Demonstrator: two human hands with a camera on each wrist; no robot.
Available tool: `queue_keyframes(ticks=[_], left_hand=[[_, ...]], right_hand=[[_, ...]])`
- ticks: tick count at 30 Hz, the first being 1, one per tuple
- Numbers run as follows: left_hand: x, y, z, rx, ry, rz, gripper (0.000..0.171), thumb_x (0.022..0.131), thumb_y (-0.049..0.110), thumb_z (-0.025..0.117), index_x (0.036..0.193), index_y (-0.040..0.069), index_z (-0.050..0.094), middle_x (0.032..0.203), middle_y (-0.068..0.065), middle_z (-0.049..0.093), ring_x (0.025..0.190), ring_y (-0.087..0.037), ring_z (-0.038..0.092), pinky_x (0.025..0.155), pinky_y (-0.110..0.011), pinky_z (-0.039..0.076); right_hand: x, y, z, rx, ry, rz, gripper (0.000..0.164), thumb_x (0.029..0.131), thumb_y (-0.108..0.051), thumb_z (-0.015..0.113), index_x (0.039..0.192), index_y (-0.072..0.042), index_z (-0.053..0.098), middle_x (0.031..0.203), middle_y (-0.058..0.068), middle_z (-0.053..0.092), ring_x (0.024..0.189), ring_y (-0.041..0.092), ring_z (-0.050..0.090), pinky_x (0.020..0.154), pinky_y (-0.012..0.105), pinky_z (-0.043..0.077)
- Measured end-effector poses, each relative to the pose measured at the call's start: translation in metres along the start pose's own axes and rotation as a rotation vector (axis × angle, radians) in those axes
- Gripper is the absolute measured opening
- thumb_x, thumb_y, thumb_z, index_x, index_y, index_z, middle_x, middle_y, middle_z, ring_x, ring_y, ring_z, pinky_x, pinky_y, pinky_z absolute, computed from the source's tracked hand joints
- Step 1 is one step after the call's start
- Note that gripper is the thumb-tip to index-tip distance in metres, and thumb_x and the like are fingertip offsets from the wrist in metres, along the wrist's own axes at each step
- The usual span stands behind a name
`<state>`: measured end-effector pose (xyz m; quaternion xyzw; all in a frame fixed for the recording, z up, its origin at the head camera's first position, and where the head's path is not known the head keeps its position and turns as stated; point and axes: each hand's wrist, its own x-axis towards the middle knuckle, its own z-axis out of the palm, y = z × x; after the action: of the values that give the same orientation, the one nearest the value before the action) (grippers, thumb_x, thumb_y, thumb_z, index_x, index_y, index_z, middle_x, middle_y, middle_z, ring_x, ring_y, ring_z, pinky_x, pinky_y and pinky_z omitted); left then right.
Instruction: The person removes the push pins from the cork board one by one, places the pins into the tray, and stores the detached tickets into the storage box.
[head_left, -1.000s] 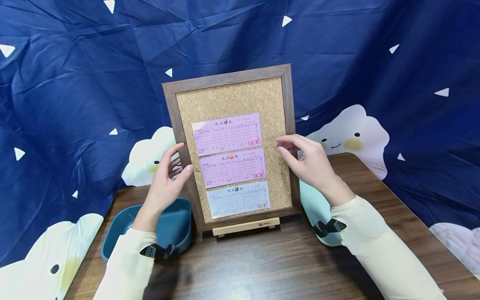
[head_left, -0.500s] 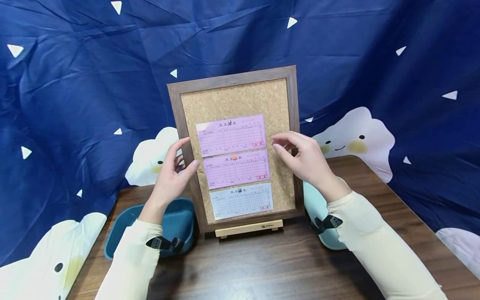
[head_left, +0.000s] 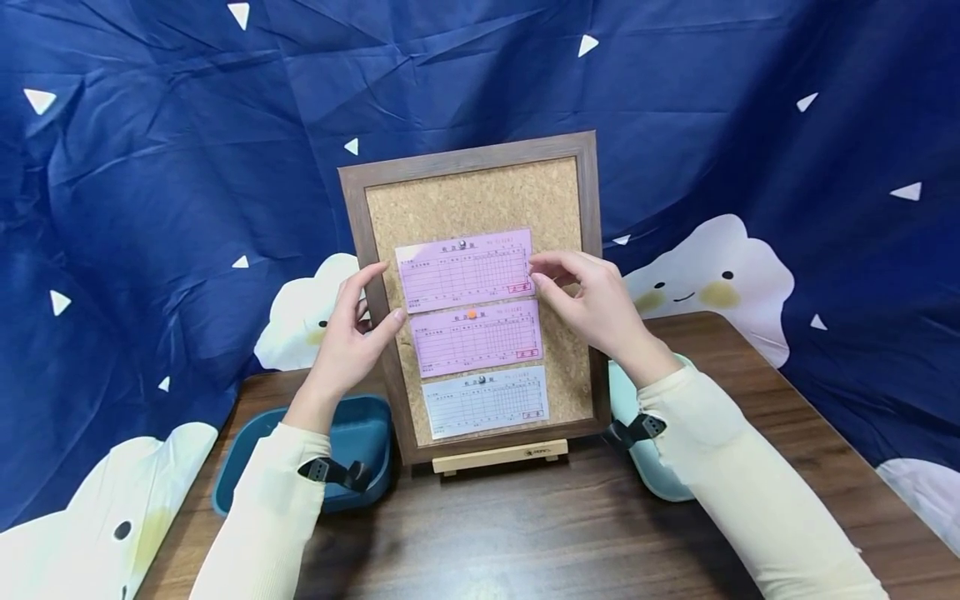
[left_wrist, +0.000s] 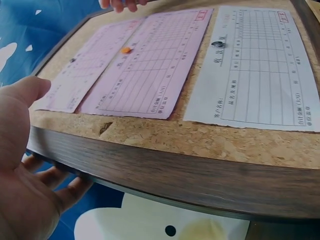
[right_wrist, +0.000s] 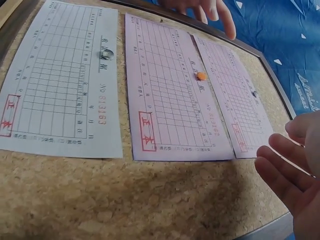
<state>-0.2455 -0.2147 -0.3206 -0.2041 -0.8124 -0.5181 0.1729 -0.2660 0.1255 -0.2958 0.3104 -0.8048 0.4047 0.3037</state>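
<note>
A brown-framed cork board leans on a small wooden easel. Pinned to it one above another are an upper pink receipt slip, a lower pink slip and a pale blue slip. An orange pushpin marks the lower pink slip; dark or clear pins are on the others. My left hand is loosely spread around the frame's left side, thumb in front and several fingers behind. My right hand, fingers softly bent, has its fingertips right at the upper pink slip's right edge.
A dark teal bin stands on the wooden table left of the board, partly behind the left arm. A pale mint tray lies at right behind the right wrist. A blue curtain hangs behind.
Both hands have moved up along the board. The right hand has also moved left, from the bare cork to the upper pink slip's edge. The slips keep their places on the board.
</note>
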Motion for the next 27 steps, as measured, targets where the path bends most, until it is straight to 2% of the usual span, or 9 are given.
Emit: queue_keyframes(ticks=[3, 7, 10, 12, 14, 18, 23, 24, 27], left_hand=[[0.003, 0.001, -0.001, 0.010, 0.015, 0.012, 0.066, 0.104, 0.013, 0.069, 0.163, 0.020, 0.042, 0.161, -0.013, 0.036, 0.101, -0.021, 0.059, 0.082, -0.027, 0.049], [0.007, 0.001, -0.001, 0.015, 0.031, 0.020, 0.066, 0.102, 0.015, 0.072, 0.162, 0.021, 0.045, 0.161, -0.014, 0.035, 0.121, -0.029, 0.056, 0.097, -0.042, 0.051], [0.009, 0.002, -0.001, 0.021, 0.031, 0.014, 0.066, 0.102, 0.016, 0.073, 0.161, 0.021, 0.046, 0.162, -0.015, 0.033, 0.141, -0.037, 0.047, 0.108, -0.061, 0.047], [0.010, 0.002, -0.001, 0.021, 0.027, 0.010, 0.066, 0.101, 0.017, 0.073, 0.161, 0.022, 0.046, 0.162, -0.015, 0.031, 0.145, -0.039, 0.043, 0.111, -0.066, 0.045], [0.012, 0.003, 0.000, 0.013, 0.024, 0.008, 0.067, 0.101, 0.017, 0.073, 0.162, 0.023, 0.046, 0.162, -0.015, 0.030, 0.144, -0.040, 0.043, 0.108, -0.064, 0.046], [0.014, 0.004, 0.001, -0.001, 0.025, 0.012, 0.068, 0.100, 0.016, 0.074, 0.162, 0.024, 0.047, 0.160, -0.014, 0.028, 0.134, -0.037, 0.047, 0.098, -0.048, 0.045], [0.018, 0.002, 0.003, 0.029, 0.040, 0.043, 0.069, 0.098, 0.016, 0.077, 0.161, 0.024, 0.049, 0.149, -0.015, 0.032, 0.118, -0.025, 0.040, 0.088, -0.040, 0.039], [0.019, 0.001, 0.003, 0.036, 0.042, 0.052, 0.070, 0.098, 0.015, 0.078, 0.161, 0.023, 0.049, 0.146, -0.015, 0.033, 0.116, -0.023, 0.038, 0.087, -0.040, 0.038], [0.021, 0.000, 0.004, 0.035, 0.042, 0.070, 0.070, 0.097, 0.014, 0.079, 0.160, 0.023, 0.050, 0.145, -0.015, 0.032, 0.119, -0.022, 0.035, 0.096, -0.044, 0.036]], right_hand=[[0.004, -0.003, 0.002, 0.011, -0.006, 0.011, 0.021, 0.101, -0.004, 0.072, 0.121, 0.001, 0.077, 0.110, 0.017, 0.080, 0.096, 0.029, 0.076, 0.084, 0.038, 0.062], [0.009, -0.004, 0.006, 0.018, -0.018, 0.013, 0.021, 0.101, -0.004, 0.073, 0.121, 0.002, 0.077, 0.111, 0.017, 0.080, 0.096, 0.029, 0.075, 0.085, 0.045, 0.062], [0.013, -0.005, 0.008, 0.020, -0.019, 0.010, 0.022, 0.100, -0.004, 0.074, 0.121, 0.002, 0.077, 0.110, 0.016, 0.079, 0.095, 0.028, 0.075, 0.084, 0.044, 0.061], [0.014, -0.006, 0.009, 0.022, -0.014, 0.009, 0.021, 0.100, -0.004, 0.074, 0.120, 0.002, 0.077, 0.109, 0.016, 0.079, 0.095, 0.027, 0.074, 0.083, 0.042, 0.061], [0.016, -0.007, 0.010, 0.025, -0.011, 0.006, 0.021, 0.099, -0.004, 0.074, 0.120, 0.002, 0.077, 0.109, 0.016, 0.079, 0.095, 0.027, 0.074, 0.083, 0.042, 0.061], [0.018, -0.007, 0.013, 0.029, -0.011, -0.004, 0.021, 0.100, -0.004, 0.074, 0.120, 0.001, 0.077, 0.107, 0.016, 0.079, 0.094, 0.027, 0.074, 0.083, 0.042, 0.061], [0.023, -0.009, 0.017, 0.030, -0.013, -0.009, 0.020, 0.100, -0.005, 0.073, 0.119, 0.001, 0.077, 0.104, 0.016, 0.079, 0.091, 0.027, 0.074, 0.082, 0.038, 0.061], [0.025, -0.010, 0.017, 0.029, -0.014, -0.008, 0.020, 0.100, -0.005, 0.073, 0.119, 0.001, 0.077, 0.104, 0.016, 0.079, 0.091, 0.026, 0.074, 0.081, 0.036, 0.060], [0.029, -0.013, 0.020, 0.029, -0.015, 0.000, 0.020, 0.100, -0.005, 0.073, 0.120, 0.000, 0.077, 0.103, 0.016, 0.079, 0.088, 0.025, 0.073, 0.080, 0.033, 0.058]])
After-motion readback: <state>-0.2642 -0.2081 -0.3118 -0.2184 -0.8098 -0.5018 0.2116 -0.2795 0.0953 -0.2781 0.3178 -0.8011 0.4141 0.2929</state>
